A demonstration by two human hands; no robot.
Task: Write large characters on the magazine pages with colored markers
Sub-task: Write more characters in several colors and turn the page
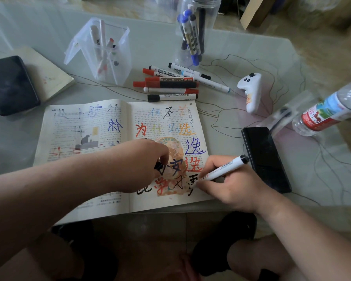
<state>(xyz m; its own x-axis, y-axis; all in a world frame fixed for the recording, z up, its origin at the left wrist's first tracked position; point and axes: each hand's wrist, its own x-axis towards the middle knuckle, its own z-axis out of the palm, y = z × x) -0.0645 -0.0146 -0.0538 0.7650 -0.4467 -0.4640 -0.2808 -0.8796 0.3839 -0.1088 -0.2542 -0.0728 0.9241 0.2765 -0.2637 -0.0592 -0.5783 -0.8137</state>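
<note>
An open magazine lies flat near the table's front edge, its right page covered with large characters in red, orange, blue and black. My right hand grips a white marker with a black end, its tip down on the lower right of the right page beside a black character. My left hand rests on the middle of the right page and pinches a small black cap between its curled fingers.
Several loose markers lie just behind the magazine. Two clear holders with pens stand further back. A black phone lies right of the page, another dark device at the left on a notebook. A white controller and a plastic bottle are at the right.
</note>
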